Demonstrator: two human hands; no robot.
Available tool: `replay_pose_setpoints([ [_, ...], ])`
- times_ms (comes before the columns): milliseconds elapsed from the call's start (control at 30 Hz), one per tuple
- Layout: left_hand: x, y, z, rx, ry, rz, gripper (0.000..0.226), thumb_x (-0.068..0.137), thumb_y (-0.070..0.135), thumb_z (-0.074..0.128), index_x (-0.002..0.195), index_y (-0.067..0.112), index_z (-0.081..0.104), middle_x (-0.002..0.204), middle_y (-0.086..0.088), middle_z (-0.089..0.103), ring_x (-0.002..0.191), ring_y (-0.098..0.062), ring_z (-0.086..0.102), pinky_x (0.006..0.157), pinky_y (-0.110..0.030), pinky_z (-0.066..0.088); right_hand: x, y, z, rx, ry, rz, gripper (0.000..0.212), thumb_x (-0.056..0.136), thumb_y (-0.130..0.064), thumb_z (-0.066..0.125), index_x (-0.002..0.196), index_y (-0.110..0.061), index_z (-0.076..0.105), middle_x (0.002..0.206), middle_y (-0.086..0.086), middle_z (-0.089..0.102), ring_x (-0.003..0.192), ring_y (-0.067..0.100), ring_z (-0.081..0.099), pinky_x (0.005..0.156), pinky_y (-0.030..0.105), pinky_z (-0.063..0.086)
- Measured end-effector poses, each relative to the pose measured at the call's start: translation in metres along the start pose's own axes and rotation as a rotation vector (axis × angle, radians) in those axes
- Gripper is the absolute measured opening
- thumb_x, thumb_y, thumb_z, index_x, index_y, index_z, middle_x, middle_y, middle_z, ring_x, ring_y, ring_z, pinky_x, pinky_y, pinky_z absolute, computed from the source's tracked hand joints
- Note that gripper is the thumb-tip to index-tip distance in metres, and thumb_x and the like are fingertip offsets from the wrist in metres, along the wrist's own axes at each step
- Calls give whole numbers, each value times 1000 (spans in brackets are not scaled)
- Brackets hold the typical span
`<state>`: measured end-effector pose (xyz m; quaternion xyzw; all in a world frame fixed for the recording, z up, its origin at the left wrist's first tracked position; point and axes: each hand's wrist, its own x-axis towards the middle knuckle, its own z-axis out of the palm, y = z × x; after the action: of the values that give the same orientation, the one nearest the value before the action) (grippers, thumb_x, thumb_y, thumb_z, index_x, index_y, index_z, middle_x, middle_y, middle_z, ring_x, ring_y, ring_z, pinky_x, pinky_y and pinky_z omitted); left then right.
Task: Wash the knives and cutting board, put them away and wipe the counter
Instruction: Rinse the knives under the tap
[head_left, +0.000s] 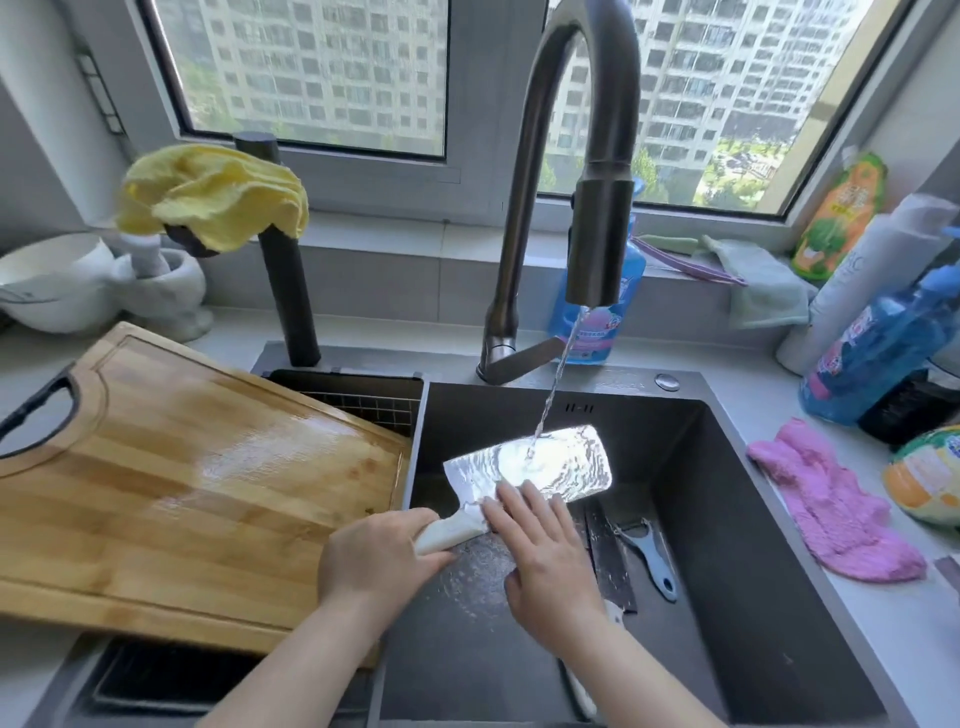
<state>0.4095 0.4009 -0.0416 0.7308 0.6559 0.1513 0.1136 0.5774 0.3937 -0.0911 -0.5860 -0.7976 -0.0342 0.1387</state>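
A broad steel cleaver (540, 462) with a white handle lies flat over the dark sink (727, 493), water from the tap (597, 244) running onto its blade. My left hand (379, 558) grips the handle. My right hand (545, 561) lies with straight fingers on the blade near the handle. A second dark-bladed knife (610, 564) and a grey peeler (649, 556) lie on the sink floor to the right of my right hand. The wet wooden cutting board (182, 483) rests tilted across the sink's left part.
A yellow cloth (213, 197) hangs on a dark post at the back left, with white bowls (57, 286) beside it. Blue detergent bottles (878, 353) and other bottles crowd the right counter. A pink cloth (831, 504) lies at the sink's right edge.
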Motion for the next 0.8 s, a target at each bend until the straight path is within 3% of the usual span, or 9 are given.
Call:
replay_pose_setpoints([
  [100,-7,-10,-4,5,3,-48,31,81,58,51,106,40,57,84,20,55,76,-4,47,51,-13,27,-1,14,-3,172,140,412,66,65,-4,60,129,-12,44,141,13,42,131,33,34,112,36,22],
  [167,-11,-16,-5,-10,-1,-94,30,81,58,51,105,40,57,76,21,49,75,-4,46,49,-12,25,4,10,-21,645,81,864,61,88,-10,52,143,-12,26,154,9,17,141,28,18,115,40,20],
  [233,-15,-21,-8,-29,-2,-136,30,81,58,51,104,40,58,70,20,44,75,-5,46,50,-12,25,13,4,-31,1157,-13,1095,57,94,-22,50,144,-11,25,148,9,29,134,27,33,111,42,30],
  [300,-18,-25,-12,-26,-9,-164,30,80,58,52,103,39,58,70,18,45,75,-6,45,50,-13,24,24,-10,-37,1521,-120,1084,40,96,-28,47,131,-11,41,124,10,52,115,27,52,97,40,43],
  [367,-22,-29,-16,-17,-21,-179,31,80,58,53,103,39,58,70,18,45,75,-7,45,51,-13,24,33,-28,-35,1704,-192,1025,24,96,-22,47,117,-10,48,104,10,62,96,24,61,78,33,50],
  [533,-34,-40,-32,-40,-125,-223,32,81,56,54,108,40,57,85,18,52,78,-7,45,57,-21,32,53,-68,-28,1749,-234,1049,22,93,5,43,114,1,46,82,14,62,70,24,61,47,26,55],
  [667,-32,-67,-49,-299,-348,-309,26,84,46,56,106,33,59,101,13,63,88,-7,57,76,-24,45,64,-87,-24,1711,-283,1036,11,94,4,42,98,-3,49,81,12,61,67,22,60,51,27,53],
  [733,-35,-81,-56,-510,-533,-324,17,89,37,52,94,23,58,88,8,64,72,-4,61,63,-21,49,69,-96,-21,1701,-294,1014,15,94,3,42,87,-7,52,79,11,63,65,20,60,57,28,51],
  [800,-43,-88,-61,-732,-660,-369,21,94,30,47,81,13,50,66,3,61,45,-6,56,43,-19,44,75,-105,-16,1671,-325,982,14,94,2,43,88,-6,54,80,11,64,62,18,62,52,26,53],
])
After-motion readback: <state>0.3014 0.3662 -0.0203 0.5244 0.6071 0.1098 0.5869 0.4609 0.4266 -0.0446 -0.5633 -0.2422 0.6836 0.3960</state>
